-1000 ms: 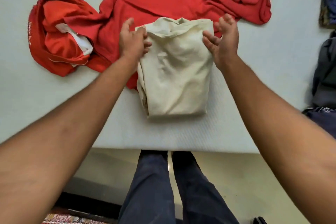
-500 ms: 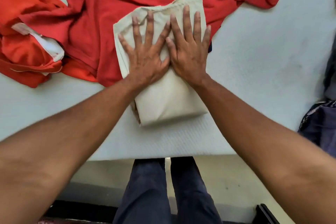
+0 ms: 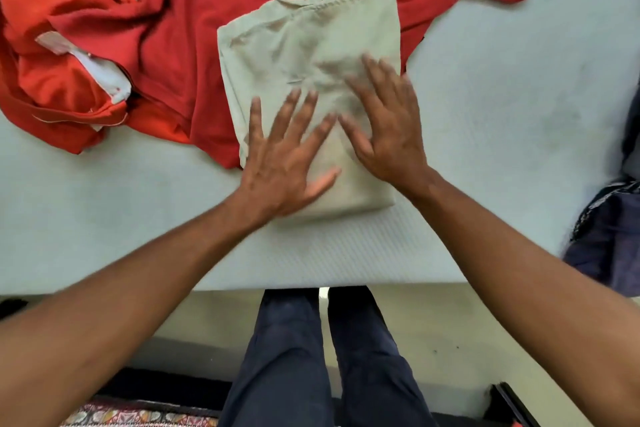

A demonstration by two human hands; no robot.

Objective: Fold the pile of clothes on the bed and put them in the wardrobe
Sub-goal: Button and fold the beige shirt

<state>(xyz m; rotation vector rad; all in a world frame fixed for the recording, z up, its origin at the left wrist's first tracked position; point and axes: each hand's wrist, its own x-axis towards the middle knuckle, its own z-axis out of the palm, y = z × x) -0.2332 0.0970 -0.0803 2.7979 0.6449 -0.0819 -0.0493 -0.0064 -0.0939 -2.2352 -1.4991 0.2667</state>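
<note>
A folded beige garment [image 3: 304, 45] lies on the pale bed [image 3: 502, 107] near its front edge, its far end resting on a spread red garment [image 3: 214, 21]. My left hand [image 3: 280, 163] is flat on the near left part of the beige fold, fingers spread. Beside it, my right hand [image 3: 388, 121] lies flat on the near right part, fingers apart. Both hands are blurred by motion and hold nothing. An orange-red garment [image 3: 59, 80] with a white lining is crumpled at the left.
Dark clothes [image 3: 609, 236] hang over the bed's right edge. My legs in dark trousers [image 3: 318, 357] stand against the bed's front edge. A patterned rug [image 3: 138, 416] shows on the floor at lower left.
One second ago my hands were at the beige garment's far end; then they pressed flat on it. Now both have slid toward me along the fold, smoothing it.
</note>
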